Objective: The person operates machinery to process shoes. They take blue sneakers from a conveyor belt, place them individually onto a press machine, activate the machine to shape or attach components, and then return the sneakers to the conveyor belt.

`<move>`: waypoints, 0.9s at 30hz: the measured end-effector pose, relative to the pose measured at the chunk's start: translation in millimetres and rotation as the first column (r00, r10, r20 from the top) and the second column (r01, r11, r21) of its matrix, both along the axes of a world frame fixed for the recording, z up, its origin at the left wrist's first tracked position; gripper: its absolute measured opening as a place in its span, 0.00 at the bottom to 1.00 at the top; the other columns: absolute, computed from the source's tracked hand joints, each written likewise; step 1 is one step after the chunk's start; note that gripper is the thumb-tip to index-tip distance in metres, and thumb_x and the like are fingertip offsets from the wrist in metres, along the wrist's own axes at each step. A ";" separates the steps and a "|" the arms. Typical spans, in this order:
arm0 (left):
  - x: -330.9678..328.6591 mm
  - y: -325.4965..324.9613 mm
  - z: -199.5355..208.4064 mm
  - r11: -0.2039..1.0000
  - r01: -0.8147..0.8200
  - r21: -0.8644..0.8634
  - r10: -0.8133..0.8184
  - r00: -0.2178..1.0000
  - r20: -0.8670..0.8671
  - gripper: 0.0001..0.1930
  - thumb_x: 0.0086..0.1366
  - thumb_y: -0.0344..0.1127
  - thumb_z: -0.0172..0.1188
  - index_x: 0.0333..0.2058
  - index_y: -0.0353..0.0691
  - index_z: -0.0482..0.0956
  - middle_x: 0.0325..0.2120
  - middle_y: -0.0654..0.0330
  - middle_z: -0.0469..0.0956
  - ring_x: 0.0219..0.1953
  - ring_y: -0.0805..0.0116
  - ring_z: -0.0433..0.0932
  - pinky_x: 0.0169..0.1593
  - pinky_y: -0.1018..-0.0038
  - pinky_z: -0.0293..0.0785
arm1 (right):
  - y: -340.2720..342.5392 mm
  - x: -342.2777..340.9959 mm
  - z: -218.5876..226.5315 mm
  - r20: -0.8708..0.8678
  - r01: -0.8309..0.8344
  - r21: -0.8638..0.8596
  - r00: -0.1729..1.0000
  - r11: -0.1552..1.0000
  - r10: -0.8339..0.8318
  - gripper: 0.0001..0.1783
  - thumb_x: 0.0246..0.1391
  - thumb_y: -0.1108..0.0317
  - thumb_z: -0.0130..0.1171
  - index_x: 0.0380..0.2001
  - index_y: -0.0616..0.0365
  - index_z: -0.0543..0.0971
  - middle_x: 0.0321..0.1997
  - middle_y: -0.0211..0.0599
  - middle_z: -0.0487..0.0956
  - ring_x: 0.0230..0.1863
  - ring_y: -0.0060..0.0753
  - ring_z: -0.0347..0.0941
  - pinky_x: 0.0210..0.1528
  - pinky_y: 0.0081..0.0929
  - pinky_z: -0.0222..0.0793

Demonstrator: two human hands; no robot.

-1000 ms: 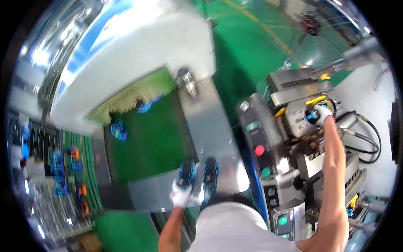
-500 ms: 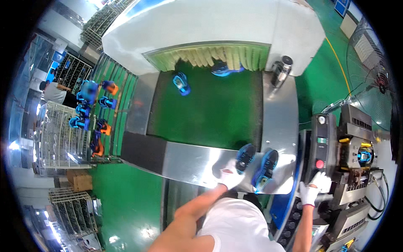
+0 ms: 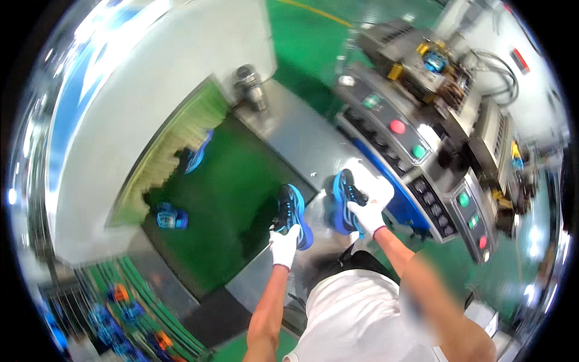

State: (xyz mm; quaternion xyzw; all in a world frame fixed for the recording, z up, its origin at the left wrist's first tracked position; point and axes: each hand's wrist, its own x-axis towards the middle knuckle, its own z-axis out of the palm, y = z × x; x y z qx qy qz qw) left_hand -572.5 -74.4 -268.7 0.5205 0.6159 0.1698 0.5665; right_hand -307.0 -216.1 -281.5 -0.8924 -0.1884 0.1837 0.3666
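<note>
Both my hands wear white gloves. My left hand grips the heel end of a black and blue sports shoe, which is over the corner of the green conveyor belt. To its right, a matching shoe is at the steel ledge. My right hand is closed on that shoe's right side near the heel, with its fingers partly blurred. Farther back on the belt lie two more blue shoes, one at the far left and one by the fringed curtain.
A pale machine housing with a yellowish curtain spans the belt's far end. A steel flask stands on the side ledge. At right is a press machine with buttoned control panels. A rack at lower left carries several shoes.
My view has turned to the right. My right hand has come from the machine panel onto one shoe. My left hand now holds the other shoe, turned toes away over the belt corner.
</note>
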 end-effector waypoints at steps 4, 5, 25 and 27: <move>63.1 -13.8 58.2 0.903 0.417 -0.100 -0.425 0.902 -0.078 0.29 0.57 0.39 0.76 0.52 0.32 0.76 0.40 0.56 0.84 0.44 0.62 0.83 0.52 0.63 0.78 | -47.2 -28.1 115.1 -0.326 0.207 0.212 0.936 0.955 -0.131 0.29 0.49 0.62 0.74 0.53 0.66 0.80 0.47 0.39 0.84 0.48 0.30 0.79 0.56 0.32 0.75; 86.0 -34.9 56.5 0.846 0.528 -0.076 -0.532 0.846 -0.040 0.30 0.57 0.40 0.76 0.53 0.32 0.75 0.40 0.56 0.84 0.44 0.63 0.83 0.52 0.63 0.78 | -80.1 -36.0 97.4 -0.334 0.306 0.297 0.921 0.904 -0.202 0.33 0.49 0.60 0.75 0.56 0.66 0.78 0.48 0.40 0.84 0.48 0.31 0.79 0.56 0.32 0.75; 229.0 -608.2 253.5 -0.601 0.682 0.417 -0.750 -0.662 0.004 0.35 0.58 0.40 0.76 0.60 0.30 0.72 0.48 0.55 0.82 0.46 0.67 0.79 0.53 0.66 0.76 | -575.4 -283.4 263.0 -0.057 0.605 0.605 -0.615 -0.518 -0.786 0.41 0.48 0.64 0.75 0.64 0.66 0.72 0.60 0.50 0.77 0.59 0.38 0.75 0.64 0.36 0.69; 221.4 -690.3 279.9 -0.651 0.608 0.455 -0.647 -0.758 0.086 0.40 0.58 0.40 0.76 0.64 0.30 0.67 0.51 0.53 0.81 0.49 0.64 0.80 0.57 0.65 0.75 | -621.0 -307.8 282.0 0.101 0.634 0.553 -0.695 -0.540 -0.712 0.43 0.49 0.63 0.75 0.66 0.66 0.69 0.62 0.54 0.77 0.63 0.44 0.74 0.67 0.39 0.68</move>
